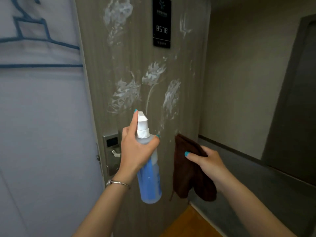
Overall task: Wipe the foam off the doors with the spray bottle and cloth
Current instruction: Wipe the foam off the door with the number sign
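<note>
Gripping clear blue-labelled plastic spray bottle (148, 161) in left hand (136, 151), forefinger atop white nozzle aimed at white foam smears (126, 94) on grey-brown door (184, 53), right hand (208, 161) clutching bunched brown cloth (186, 170) ready beside.

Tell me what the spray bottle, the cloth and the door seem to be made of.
Spray bottle: clear plastic by its see-through body, with an opaque white plastic nozzle. Cloth: soft brown fabric, probably microfibre; it hangs in limp folds. Door: matt grey-brown wood-grain surface with fine vertical lines, likely laminate or veneer.
</note>
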A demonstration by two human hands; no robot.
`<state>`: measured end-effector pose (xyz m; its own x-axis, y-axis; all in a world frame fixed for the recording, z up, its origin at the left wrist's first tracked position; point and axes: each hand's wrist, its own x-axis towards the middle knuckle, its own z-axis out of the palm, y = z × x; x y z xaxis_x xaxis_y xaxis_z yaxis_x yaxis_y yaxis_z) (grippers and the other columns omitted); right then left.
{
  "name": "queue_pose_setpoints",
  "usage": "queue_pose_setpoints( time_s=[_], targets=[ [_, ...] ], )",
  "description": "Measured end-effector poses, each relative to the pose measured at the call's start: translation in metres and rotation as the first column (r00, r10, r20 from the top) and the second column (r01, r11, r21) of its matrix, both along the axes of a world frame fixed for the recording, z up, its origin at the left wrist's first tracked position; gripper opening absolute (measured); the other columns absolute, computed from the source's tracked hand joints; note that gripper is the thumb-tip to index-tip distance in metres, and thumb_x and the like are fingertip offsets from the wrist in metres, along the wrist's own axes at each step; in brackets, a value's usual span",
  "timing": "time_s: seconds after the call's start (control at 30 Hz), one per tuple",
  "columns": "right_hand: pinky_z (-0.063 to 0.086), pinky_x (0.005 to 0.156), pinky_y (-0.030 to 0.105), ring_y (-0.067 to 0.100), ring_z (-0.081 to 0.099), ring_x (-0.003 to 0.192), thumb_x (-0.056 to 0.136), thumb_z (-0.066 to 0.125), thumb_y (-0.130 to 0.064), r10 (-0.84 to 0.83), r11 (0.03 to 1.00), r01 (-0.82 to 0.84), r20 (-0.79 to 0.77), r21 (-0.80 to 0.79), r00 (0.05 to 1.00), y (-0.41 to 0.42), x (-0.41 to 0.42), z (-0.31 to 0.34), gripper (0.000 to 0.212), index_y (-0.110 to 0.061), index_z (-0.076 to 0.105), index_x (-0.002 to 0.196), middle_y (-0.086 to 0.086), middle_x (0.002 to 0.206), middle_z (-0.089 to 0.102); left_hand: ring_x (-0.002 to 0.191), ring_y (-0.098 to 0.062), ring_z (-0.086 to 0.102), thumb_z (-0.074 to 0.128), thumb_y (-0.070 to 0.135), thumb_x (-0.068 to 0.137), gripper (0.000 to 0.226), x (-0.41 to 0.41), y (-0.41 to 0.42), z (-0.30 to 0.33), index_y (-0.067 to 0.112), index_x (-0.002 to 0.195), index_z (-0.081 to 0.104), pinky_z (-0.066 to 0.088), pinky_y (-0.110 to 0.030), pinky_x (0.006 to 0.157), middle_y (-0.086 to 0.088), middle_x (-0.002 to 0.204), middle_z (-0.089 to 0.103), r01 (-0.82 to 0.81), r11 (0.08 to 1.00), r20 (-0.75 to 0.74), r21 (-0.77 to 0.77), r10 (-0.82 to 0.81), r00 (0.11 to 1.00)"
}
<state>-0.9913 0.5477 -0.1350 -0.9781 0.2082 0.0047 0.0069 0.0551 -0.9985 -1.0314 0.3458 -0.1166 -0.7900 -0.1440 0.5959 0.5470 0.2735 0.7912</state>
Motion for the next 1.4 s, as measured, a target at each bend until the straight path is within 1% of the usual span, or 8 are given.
queue_pose_setpoints(
  time_s=[0.17, 0.33, 0.73, 0.9, 1.0, 1.1, 1.23, 1.4],
  targets=[
    [0.058, 0.081, 0.038, 0.022, 0.071, 0.090, 0.087, 0.075, -0.017, 0.108, 0.994, -0.108, 0.014, 0.001, 0.994, 0.016, -0.054, 0.010, 0.022, -0.020, 0.069, 0.108, 0.003, 0.098, 0.074, 0.090, 0.009, 0.051, 0.074, 0.017, 0.077, 0.090, -0.030, 0.016, 0.019, 0.045, 0.149, 0.026, 0.038, 0.002, 0.070, 0.005, 0.115, 0.043, -0.072, 0.993, -0.019, -0.090, 0.070, 0.997],
    [0.057, 0.071, 0.031, 0.021, 0.070, 0.083, 0.088, 0.072, -0.010, 0.152, 0.986, -0.153, -0.014, -0.060, 0.988, 0.012, -0.102, 0.016, 0.014, -0.021, 0.067, 0.095, 0.005, 0.091, 0.074, 0.099, 0.016, 0.048, 0.073, 0.012, 0.075, 0.086, -0.072, 0.013, 0.037, 0.039, 0.147, 0.033, 0.035, 0.004, 0.074, 0.011, 0.120, 0.049, -0.159, 0.984, -0.095, -0.085, 0.151, 0.984],
    [0.050, 0.098, 0.049, 0.031, 0.064, 0.103, 0.096, 0.062, -0.017, 0.013, 0.948, -0.095, -0.260, -0.305, 0.965, -0.037, -0.271, 0.125, 0.024, -0.019, 0.060, 0.120, 0.009, 0.108, 0.067, 0.106, 0.031, 0.038, 0.072, 0.029, 0.066, 0.086, -0.183, -0.027, 0.129, 0.034, 0.146, 0.039, 0.027, 0.010, 0.078, 0.036, 0.119, 0.043, -0.293, 0.954, -0.327, -0.055, 0.260, 0.909],
    [0.051, 0.073, 0.029, 0.011, 0.062, 0.077, 0.097, 0.054, -0.011, -0.072, 0.957, -0.081, -0.500, -0.279, 0.863, -0.050, -0.331, 0.186, 0.024, -0.022, 0.062, 0.116, -0.003, 0.091, 0.066, 0.104, 0.034, 0.037, 0.072, 0.032, 0.066, 0.088, -0.210, -0.030, 0.158, 0.034, 0.147, 0.038, 0.027, 0.011, 0.077, 0.036, 0.120, 0.043, -0.367, 0.927, -0.374, -0.074, 0.315, 0.872],
    [0.050, 0.066, 0.021, 0.007, 0.062, 0.069, 0.096, 0.051, -0.010, -0.113, 0.977, -0.036, -0.654, -0.210, 0.748, -0.067, -0.368, 0.225, 0.036, -0.029, 0.061, 0.124, -0.013, 0.100, 0.070, 0.108, 0.026, 0.042, 0.075, 0.032, 0.067, 0.086, -0.223, -0.031, 0.174, 0.035, 0.146, 0.039, 0.030, 0.008, 0.078, 0.031, 0.127, 0.045, -0.400, 0.916, -0.372, -0.045, 0.356, 0.857],
    [0.047, 0.101, 0.037, 0.019, 0.061, 0.106, 0.095, 0.051, -0.018, -0.125, 0.989, 0.021, -0.740, -0.149, 0.661, -0.083, -0.404, 0.263, 0.046, -0.028, 0.053, 0.140, 0.001, 0.126, 0.059, 0.116, -0.002, 0.053, 0.075, 0.034, 0.068, 0.083, -0.236, -0.028, 0.187, 0.037, 0.143, 0.042, 0.042, -0.013, 0.089, 0.014, 0.132, 0.054, -0.451, 0.892, -0.363, -0.024, 0.412, 0.836],
    [0.027, 0.108, 0.028, 0.028, 0.039, 0.131, 0.101, 0.052, -0.023, -0.122, 0.989, 0.134, -0.840, -0.060, 0.528, -0.093, -0.439, 0.311, 0.054, -0.016, 0.036, 0.152, 0.013, 0.137, 0.041, 0.106, -0.020, 0.062, 0.069, 0.044, 0.061, 0.077, -0.251, -0.022, 0.209, 0.039, 0.135, 0.048, 0.052, -0.029, 0.083, -0.002, 0.117, 0.062, -0.534, 0.845, -0.392, -0.028, 0.482, 0.784],
    [0.017, 0.111, 0.048, 0.028, 0.017, 0.145, 0.099, 0.032, -0.062, 0.139, 0.812, 0.434, -0.851, 0.391, 0.507, -0.096, -0.484, 0.325, 0.070, -0.025, 0.020, 0.157, 0.008, 0.156, 0.024, 0.103, -0.018, 0.063, 0.068, 0.049, 0.058, 0.080, -0.260, -0.016, 0.237, 0.038, 0.135, 0.049, 0.054, -0.037, 0.088, -0.001, 0.117, 0.063, -0.628, 0.778, -0.448, 0.033, 0.573, 0.686]
  ],
)
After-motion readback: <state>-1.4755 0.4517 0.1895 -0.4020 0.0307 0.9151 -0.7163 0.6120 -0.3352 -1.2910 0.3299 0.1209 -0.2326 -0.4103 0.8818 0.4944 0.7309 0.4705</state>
